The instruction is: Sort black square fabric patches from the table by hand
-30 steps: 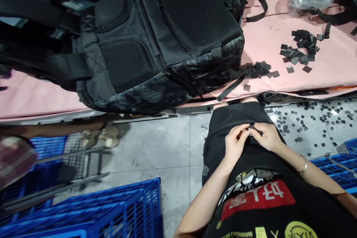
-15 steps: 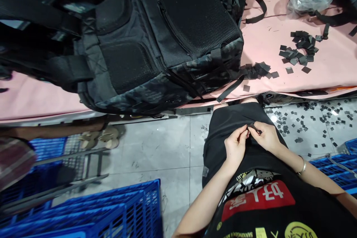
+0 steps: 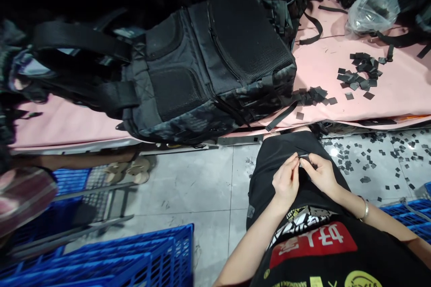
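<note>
Both hands meet above my lap. My left hand [image 3: 285, 178] is closed in a pinch, its fingertips at the edge of a small dark piece [image 3: 304, 157]. The other end of that piece is between the thumb and fingers of my right hand [image 3: 321, 174], also closed. It looks thin and flat, but its kind is too small to make out against the black clothes. In front of me a black backpack [image 3: 188, 80] with dark camouflage sides lies on the pink-covered table [image 3: 404, 76], its padded mesh back facing up.
Black square scraps [image 3: 365, 71] lie on the table at the right, near a clear plastic bag [image 3: 373, 11]. More squares [image 3: 363, 154] litter the floor. Blue plastic crates [image 3: 161, 255] stand at lower left and right. Another person's arm [image 3: 81, 160] is at the left.
The view has shifted, so the table and backpack appear lower and farther right. My hands stay together above my lap with the dark piece, fingers slightly rearranged.
</note>
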`<act>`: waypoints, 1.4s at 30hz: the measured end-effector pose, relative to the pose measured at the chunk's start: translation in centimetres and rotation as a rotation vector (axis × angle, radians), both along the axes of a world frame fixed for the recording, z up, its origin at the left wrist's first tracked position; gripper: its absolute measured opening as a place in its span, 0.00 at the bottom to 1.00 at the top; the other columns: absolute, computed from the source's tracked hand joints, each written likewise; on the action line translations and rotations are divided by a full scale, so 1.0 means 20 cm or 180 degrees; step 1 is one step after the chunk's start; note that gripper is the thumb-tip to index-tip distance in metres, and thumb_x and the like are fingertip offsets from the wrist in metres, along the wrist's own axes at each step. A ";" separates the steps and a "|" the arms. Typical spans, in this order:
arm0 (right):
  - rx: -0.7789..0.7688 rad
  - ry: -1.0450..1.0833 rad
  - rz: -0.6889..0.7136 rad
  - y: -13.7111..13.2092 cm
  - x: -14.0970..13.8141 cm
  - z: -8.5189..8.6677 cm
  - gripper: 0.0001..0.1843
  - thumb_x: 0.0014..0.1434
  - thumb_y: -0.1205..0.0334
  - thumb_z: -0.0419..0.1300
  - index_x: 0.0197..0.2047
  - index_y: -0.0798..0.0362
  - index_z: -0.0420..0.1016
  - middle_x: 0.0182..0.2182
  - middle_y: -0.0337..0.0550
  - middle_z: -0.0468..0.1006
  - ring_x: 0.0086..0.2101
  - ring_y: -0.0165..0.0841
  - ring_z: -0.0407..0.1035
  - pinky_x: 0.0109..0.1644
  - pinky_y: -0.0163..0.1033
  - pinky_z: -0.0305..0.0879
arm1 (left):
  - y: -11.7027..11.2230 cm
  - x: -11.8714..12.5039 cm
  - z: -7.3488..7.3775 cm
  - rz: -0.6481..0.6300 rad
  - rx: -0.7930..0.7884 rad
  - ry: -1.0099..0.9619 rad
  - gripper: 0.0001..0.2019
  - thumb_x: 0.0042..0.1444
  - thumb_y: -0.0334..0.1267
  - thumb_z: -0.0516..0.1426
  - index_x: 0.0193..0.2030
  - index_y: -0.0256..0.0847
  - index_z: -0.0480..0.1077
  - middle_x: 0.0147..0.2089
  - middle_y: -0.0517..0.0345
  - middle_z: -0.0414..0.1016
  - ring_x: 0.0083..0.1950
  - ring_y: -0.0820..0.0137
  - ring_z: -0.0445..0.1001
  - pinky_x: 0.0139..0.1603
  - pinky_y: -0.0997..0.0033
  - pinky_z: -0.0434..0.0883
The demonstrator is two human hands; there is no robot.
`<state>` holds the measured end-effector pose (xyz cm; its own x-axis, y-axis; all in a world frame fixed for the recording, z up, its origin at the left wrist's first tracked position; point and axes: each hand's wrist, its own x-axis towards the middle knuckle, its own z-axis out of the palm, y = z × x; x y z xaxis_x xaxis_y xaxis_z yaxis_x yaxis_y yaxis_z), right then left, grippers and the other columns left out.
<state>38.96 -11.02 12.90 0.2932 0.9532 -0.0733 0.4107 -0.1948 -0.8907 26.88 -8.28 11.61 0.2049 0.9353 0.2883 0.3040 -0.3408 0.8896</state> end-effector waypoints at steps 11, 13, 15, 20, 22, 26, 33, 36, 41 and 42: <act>-0.1415 0.2170 0.0971 0.04 0.21 -0.01 0.22 0.55 0.41 0.53 0.29 0.55 0.63 0.15 0.30 0.57 0.14 0.21 0.46 0.15 0.28 0.41 | 0.17 -0.02 0.10 -0.1081 0.0238 0.0561 0.07 0.56 0.30 0.52 0.35 0.39 0.71 0.40 0.51 0.73 0.42 0.69 0.71 0.42 0.68 0.70; -0.1642 0.2685 0.0979 0.05 0.26 0.01 0.24 0.53 0.40 0.55 0.28 0.55 0.62 0.15 0.29 0.57 0.13 0.19 0.45 0.14 0.27 0.38 | 0.19 0.00 0.12 -0.1351 0.0800 0.0856 0.08 0.56 0.28 0.52 0.36 0.40 0.72 0.39 0.52 0.73 0.39 0.70 0.69 0.39 0.69 0.68; -0.1814 0.3006 0.0992 0.05 0.30 0.03 0.24 0.49 0.41 0.60 0.27 0.55 0.61 0.15 0.30 0.58 0.13 0.18 0.46 0.13 0.26 0.38 | 0.20 0.03 0.13 -0.1490 0.1228 0.1060 0.08 0.56 0.28 0.52 0.37 0.40 0.72 0.37 0.54 0.74 0.37 0.71 0.69 0.36 0.70 0.67; -0.2044 0.3905 0.0606 0.05 0.34 0.04 0.22 0.46 0.46 0.65 0.32 0.54 0.63 0.18 0.32 0.64 0.12 0.17 0.48 0.13 0.25 0.36 | 0.26 0.10 0.14 -0.1574 0.1811 0.1027 0.06 0.55 0.29 0.53 0.37 0.39 0.71 0.34 0.55 0.75 0.37 0.71 0.69 0.36 0.70 0.65; -0.2159 0.4133 0.0499 0.05 0.35 0.03 0.20 0.47 0.49 0.64 0.34 0.54 0.64 0.18 0.34 0.66 0.12 0.17 0.49 0.13 0.25 0.35 | 0.28 0.13 0.15 -0.1699 0.1926 0.1051 0.06 0.55 0.29 0.53 0.37 0.39 0.71 0.34 0.56 0.75 0.36 0.71 0.70 0.36 0.70 0.65; -0.1827 0.3785 0.0249 0.07 0.36 0.02 0.14 0.49 0.54 0.61 0.33 0.55 0.66 0.17 0.35 0.66 0.10 0.18 0.49 0.12 0.26 0.35 | 0.33 0.18 0.16 -0.1896 0.2074 0.1071 0.07 0.55 0.29 0.54 0.39 0.40 0.71 0.35 0.56 0.76 0.36 0.71 0.70 0.36 0.69 0.66; -0.0454 0.2418 -0.0979 0.18 0.57 0.07 0.19 0.53 0.48 0.57 0.25 0.54 0.60 0.17 0.31 0.64 0.09 0.17 0.51 0.12 0.26 0.39 | 0.40 0.25 0.18 -0.1262 0.1369 0.0431 0.11 0.53 0.22 0.52 0.39 0.39 0.69 0.37 0.53 0.74 0.39 0.71 0.72 0.37 0.71 0.72; -0.0553 0.2355 -0.0705 0.21 0.62 0.10 0.18 0.54 0.47 0.57 0.27 0.55 0.62 0.20 0.34 0.68 0.09 0.19 0.55 0.13 0.27 0.40 | 0.44 0.30 0.18 -0.1006 0.0879 0.0170 0.11 0.54 0.22 0.51 0.40 0.38 0.67 0.40 0.51 0.74 0.42 0.70 0.74 0.41 0.68 0.73; -0.0456 0.2319 -0.0748 0.23 0.59 0.10 0.21 0.51 0.44 0.58 0.25 0.55 0.63 0.16 0.33 0.65 0.09 0.19 0.54 0.12 0.28 0.39 | 0.49 0.37 0.16 -0.0977 0.0896 0.0039 0.10 0.52 0.22 0.54 0.38 0.39 0.68 0.41 0.52 0.75 0.44 0.69 0.74 0.43 0.66 0.73; -0.0384 0.2319 -0.0781 0.23 0.58 0.09 0.21 0.51 0.44 0.58 0.24 0.55 0.62 0.15 0.31 0.63 0.09 0.19 0.53 0.11 0.28 0.39 | 0.50 0.38 0.16 -0.0970 0.0898 0.0031 0.10 0.52 0.22 0.54 0.37 0.39 0.69 0.41 0.52 0.75 0.43 0.69 0.74 0.43 0.66 0.73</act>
<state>50.64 -6.50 14.74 0.3327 0.8405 -0.4276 -0.3374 -0.3173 -0.8863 34.49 1.72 14.73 0.4643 0.7161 0.5212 0.1595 -0.6465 0.7461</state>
